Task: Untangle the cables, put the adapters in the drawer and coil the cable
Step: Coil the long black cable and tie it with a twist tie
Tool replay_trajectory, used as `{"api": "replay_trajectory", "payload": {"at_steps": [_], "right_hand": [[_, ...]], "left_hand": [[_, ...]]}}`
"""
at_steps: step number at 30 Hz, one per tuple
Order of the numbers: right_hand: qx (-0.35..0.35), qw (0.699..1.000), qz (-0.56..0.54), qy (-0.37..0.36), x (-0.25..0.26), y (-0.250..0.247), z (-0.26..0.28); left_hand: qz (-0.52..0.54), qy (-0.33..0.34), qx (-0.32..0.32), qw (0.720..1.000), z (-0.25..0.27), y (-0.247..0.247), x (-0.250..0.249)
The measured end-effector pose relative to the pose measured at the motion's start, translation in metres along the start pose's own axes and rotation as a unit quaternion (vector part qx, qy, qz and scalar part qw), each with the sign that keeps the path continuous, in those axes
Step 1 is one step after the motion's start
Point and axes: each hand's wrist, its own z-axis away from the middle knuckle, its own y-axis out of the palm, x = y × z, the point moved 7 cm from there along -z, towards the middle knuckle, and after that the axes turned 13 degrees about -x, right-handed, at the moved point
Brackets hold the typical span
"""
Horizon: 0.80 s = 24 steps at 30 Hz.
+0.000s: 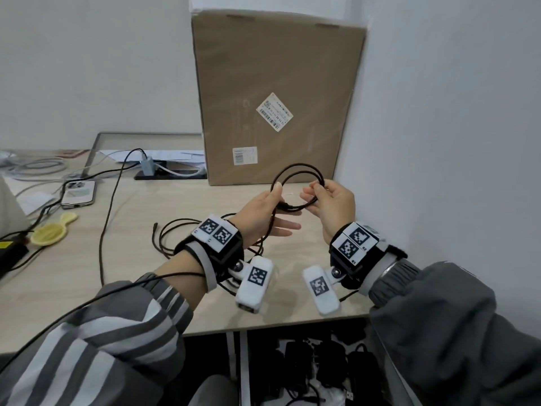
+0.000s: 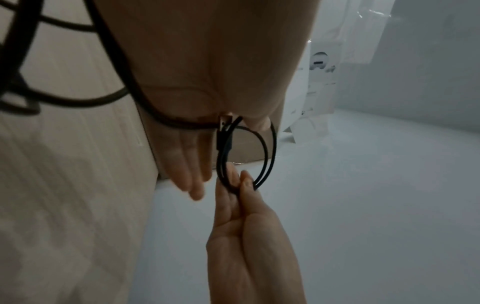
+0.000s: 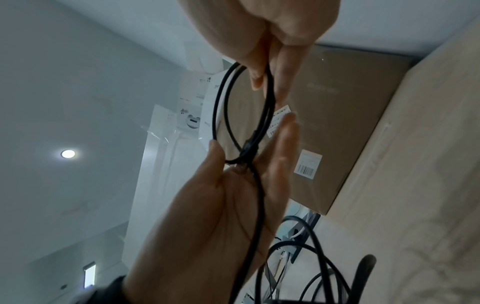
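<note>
Both hands hold a small coil of black cable (image 1: 289,205) in the air above the wooden desk (image 1: 292,288). My left hand (image 1: 275,205) pins the coil's left side under its thumb, with the fingers stretched out straight. My right hand (image 1: 319,194) pinches the coil's right side. In the left wrist view the coil (image 2: 271,152) hangs between the left thumb and the right hand's fingertips (image 2: 246,181), and a metal plug (image 2: 224,121) shows at the palm. The right wrist view shows the coil (image 3: 215,107) between the two hands. The cable's loose remainder (image 1: 175,227) lies looped on the desk under my left wrist.
A big cardboard box (image 1: 278,98) leans against the wall behind the hands, and a wall stands close on the right. A phone (image 1: 79,193), a yellow object (image 1: 52,230), a grey hub (image 1: 147,165) and another long cable (image 1: 108,215) lie to the left. Black adapters (image 1: 322,358) sit below the desk edge.
</note>
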Motion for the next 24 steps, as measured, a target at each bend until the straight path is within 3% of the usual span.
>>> {"api": "replay_trajectory", "payload": {"at_steps": [6, 12, 15, 17, 20, 24], "right_hand": [[0.053, 0.997, 0.045, 0.015, -0.002, -0.013, 0.011], [0.069, 0.993, 0.093, 0.015, -0.003, -0.025, 0.022], [0.119, 0.98, 0.161, 0.015, -0.004, -0.024, 0.025], [0.163, 0.957, 0.235, -0.037, 0.002, -0.023, 0.022], [0.235, 0.898, 0.346, -0.136, 0.026, -0.019, 0.013], [0.399, 0.788, 0.456, -0.109, 0.033, 0.007, 0.031]], "left_hand": [[0.031, 0.051, -0.06, 0.996, -0.003, -0.017, -0.013], [-0.034, 0.11, -0.077, 0.99, 0.006, -0.011, -0.018], [-0.057, 0.13, -0.097, 0.985, 0.008, -0.014, -0.019], [-0.092, 0.14, -0.091, 0.982, 0.01, -0.015, -0.022], [-0.22, 0.185, -0.061, 0.956, 0.017, -0.01, -0.031], [-0.352, 0.248, 0.014, 0.903, 0.028, 0.012, -0.039]]}}
